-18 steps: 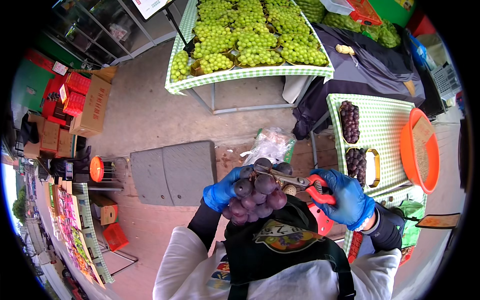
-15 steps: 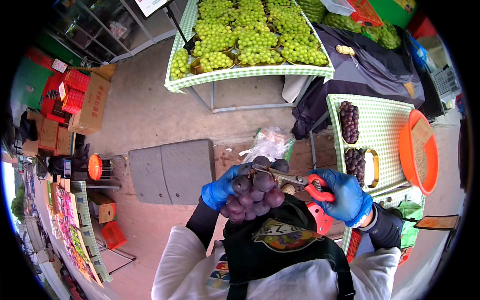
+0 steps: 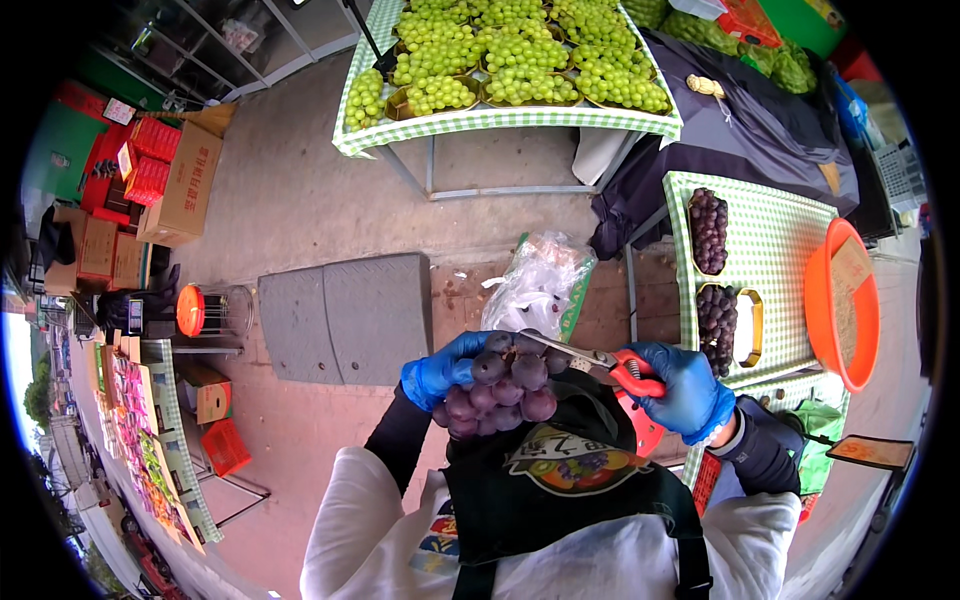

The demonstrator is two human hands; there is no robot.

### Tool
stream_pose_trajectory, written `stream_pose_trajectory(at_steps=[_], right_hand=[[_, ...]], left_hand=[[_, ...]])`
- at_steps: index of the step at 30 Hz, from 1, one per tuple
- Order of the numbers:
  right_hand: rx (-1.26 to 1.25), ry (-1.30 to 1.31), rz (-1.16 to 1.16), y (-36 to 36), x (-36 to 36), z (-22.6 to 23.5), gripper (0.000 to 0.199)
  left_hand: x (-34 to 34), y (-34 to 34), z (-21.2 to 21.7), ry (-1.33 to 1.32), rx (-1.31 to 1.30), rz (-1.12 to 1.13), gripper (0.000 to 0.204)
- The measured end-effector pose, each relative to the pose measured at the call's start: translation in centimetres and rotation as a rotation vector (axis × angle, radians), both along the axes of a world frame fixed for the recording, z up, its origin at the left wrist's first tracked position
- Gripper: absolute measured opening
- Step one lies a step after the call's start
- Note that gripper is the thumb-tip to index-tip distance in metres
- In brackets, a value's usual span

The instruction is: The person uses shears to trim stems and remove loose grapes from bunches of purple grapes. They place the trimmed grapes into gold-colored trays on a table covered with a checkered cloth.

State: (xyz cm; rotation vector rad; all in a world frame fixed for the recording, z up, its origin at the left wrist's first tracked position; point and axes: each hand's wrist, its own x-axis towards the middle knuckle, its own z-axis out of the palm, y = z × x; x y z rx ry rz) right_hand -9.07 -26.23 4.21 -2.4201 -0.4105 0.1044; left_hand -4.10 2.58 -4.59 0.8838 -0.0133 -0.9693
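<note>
Boxes (image 3: 180, 180) stacked way over on the left, red and brown cardboard, with a small orange-lidded scale (image 3: 205, 312) near them on the floor. Moving in, we've got our left hand (image 3: 438, 372) in a blue glove, fingers curled around a bunch of dark purple grapes (image 3: 505, 385) and holding it up right in front of our chest, above the black apron (image 3: 560, 480). Behind it on the ground there's a clear plastic bag (image 3: 540, 285). Our right hand (image 3: 688, 388), also blue-gloved, has its fingers wrapped tight on red-handled scissors (image 3: 600, 362), blades pointing left and touching the top of the bunch. Can't tell if the blades are open. Further right, a green checked tabletop (image 3: 775, 250) carries two trays of dark grapes (image 3: 715, 275) and an orange basin (image 3: 840, 305).
</note>
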Motion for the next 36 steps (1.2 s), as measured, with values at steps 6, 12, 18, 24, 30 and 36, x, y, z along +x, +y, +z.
stream_pose_trajectory(at_steps=[6,12,18,24,30,36], right_hand=[[0.372,0.124,-0.132,1.3,1.6,2.1,0.038],[0.689,0.230,-0.181,3.9,2.9,2.3,0.045],[0.964,0.272,-0.175,4.8,3.9,2.3,0.052],[1.078,0.189,-0.183,6.6,4.4,1.9,0.057],[1.068,0.108,-0.225,7.0,4.8,2.3,0.053],[0.997,-0.071,-0.243,5.9,6.7,4.8,0.047]], left_hand=[[0.2,-1.6,-0.8,0.141,-0.563,0.094,0.033],[1.3,-4.0,-4.8,0.238,-1.240,0.025,0.037],[4.4,-4.9,1.2,0.406,-1.151,-0.152,0.039],[4.9,-4.2,0.6,0.095,-0.623,0.183,0.050],[4.1,-5.0,6.7,0.112,-0.282,0.424,0.043],[4.9,-4.2,6.8,-0.032,-0.341,0.288,0.043]])
